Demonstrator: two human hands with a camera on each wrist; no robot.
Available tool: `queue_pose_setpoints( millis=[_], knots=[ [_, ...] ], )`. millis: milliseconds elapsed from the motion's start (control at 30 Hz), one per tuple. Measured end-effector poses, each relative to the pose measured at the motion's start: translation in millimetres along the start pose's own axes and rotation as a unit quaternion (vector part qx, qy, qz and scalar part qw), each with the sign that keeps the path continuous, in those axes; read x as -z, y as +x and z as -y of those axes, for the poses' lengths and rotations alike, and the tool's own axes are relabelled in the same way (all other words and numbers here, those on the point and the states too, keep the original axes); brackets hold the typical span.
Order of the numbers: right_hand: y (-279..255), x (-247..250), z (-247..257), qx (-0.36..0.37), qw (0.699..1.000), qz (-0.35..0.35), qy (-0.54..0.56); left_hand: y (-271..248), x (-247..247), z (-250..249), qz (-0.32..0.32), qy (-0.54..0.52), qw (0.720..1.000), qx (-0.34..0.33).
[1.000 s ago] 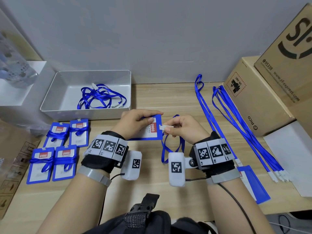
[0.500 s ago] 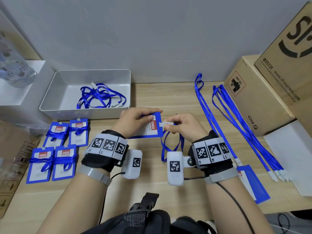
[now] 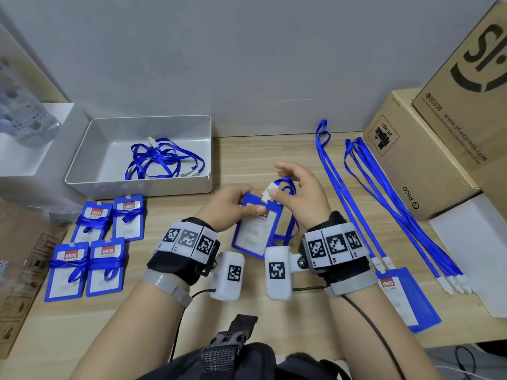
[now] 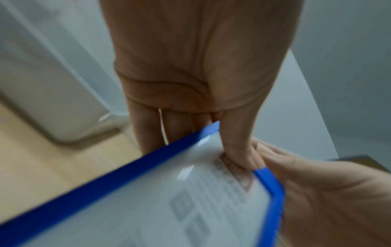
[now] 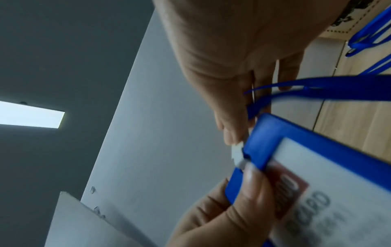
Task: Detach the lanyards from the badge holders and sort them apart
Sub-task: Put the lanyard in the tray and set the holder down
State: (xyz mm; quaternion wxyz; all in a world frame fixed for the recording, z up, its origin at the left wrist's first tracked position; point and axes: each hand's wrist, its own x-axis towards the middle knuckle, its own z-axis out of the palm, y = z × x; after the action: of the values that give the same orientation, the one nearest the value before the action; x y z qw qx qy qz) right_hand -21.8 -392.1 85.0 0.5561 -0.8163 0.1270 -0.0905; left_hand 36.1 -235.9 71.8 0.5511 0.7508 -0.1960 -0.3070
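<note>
A blue badge holder (image 3: 253, 233) is held upright over the table's middle. My left hand (image 3: 233, 208) grips its top edge, thumb on the red label; the thumb (image 4: 243, 150) also shows pressing the clear face in the left wrist view. My right hand (image 3: 299, 193) pinches the white clip (image 3: 268, 193) at the holder's top slot, its other fingers spread upward. The right wrist view shows the white clip (image 5: 238, 152) at the holder's slot. The blue lanyard (image 3: 288, 215) loops down behind the holder.
A grey tray (image 3: 82, 165) at the back left holds loose lanyards (image 3: 162, 160). Several wrapped badge holders (image 3: 96, 242) lie at the left. Long lanyards (image 3: 384, 201) and one badge holder (image 3: 406, 300) lie at the right, beside cardboard boxes (image 3: 417, 160) and white paper (image 3: 480, 256).
The badge holder has turned from lying sideways to upright and come a little nearer. My right hand has rotated with the clip and its free fingers have spread.
</note>
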Motion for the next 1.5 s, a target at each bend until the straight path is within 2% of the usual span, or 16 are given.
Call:
queue_pose_setpoints(
  millis=[67,100,200,300,433,500,700,833,967,1133,1200,1267,1400,1500],
  knots=[
    [-2.1,3.6,-6.7,-0.031,0.999,-0.041,0.011,2.7,-10.1,3.5,-0.024,-0.095,0.995,0.021],
    [-4.7,6.3,-10.4,-0.062,0.997,-0.039,0.028,3.8,-14.7,4.3,-0.036,-0.138,0.989,0.029],
    [-17.0,12.2,-24.4,-0.131,0.990,0.027,0.032,10.5,-26.5,4.1,-0.035,-0.239,0.970,0.040],
    [-29.6,20.1,-36.2,-0.141,0.989,0.040,0.023,21.9,-37.6,-0.9,-0.012,-0.292,0.955,0.047],
    [-46.7,40.8,-55.7,-0.180,0.982,0.050,0.005,47.1,-50.4,-10.6,-0.001,-0.368,0.926,0.089],
    [-57.8,54.0,-69.3,-0.214,0.976,0.036,0.002,64.8,-53.9,-15.4,-0.006,-0.370,0.923,0.107],
    [-97.3,92.9,-109.7,-0.296,0.955,0.012,-0.020,129.5,-60.4,-24.9,-0.007,-0.324,0.940,0.103],
    [-132.1,114.6,-136.6,-0.361,0.932,-0.027,-0.015,182.4,-53.9,-30.9,-0.007,-0.284,0.953,0.110],
    [-160.4,128.2,-155.2,-0.415,0.903,-0.102,0.036,227.8,-50.3,-24.2,-0.004,-0.178,0.977,0.117],
    [-174.0,127.4,-167.5,-0.438,0.881,-0.173,0.045,281.4,-50.9,-0.3,-0.050,-0.087,0.984,0.149],
    [-176.1,123.3,-172.6,-0.438,0.881,-0.176,0.025,299.7,-49.1,12.6,-0.073,0.001,0.983,0.168],
    [-177.2,117.8,-181.1,-0.433,0.883,-0.179,0.000,315.0,-49.2,25.5,-0.069,0.069,0.981,0.170],
    [-176.1,111.8,-187.6,-0.431,0.880,-0.192,-0.059,339.6,-48.8,49.3,-0.071,0.205,0.969,0.122],
    [-171.3,109.6,-179.0,-0.439,0.873,-0.186,-0.102,337.6,-52.0,51.8,-0.064,0.301,0.947,0.095]
  ],
)
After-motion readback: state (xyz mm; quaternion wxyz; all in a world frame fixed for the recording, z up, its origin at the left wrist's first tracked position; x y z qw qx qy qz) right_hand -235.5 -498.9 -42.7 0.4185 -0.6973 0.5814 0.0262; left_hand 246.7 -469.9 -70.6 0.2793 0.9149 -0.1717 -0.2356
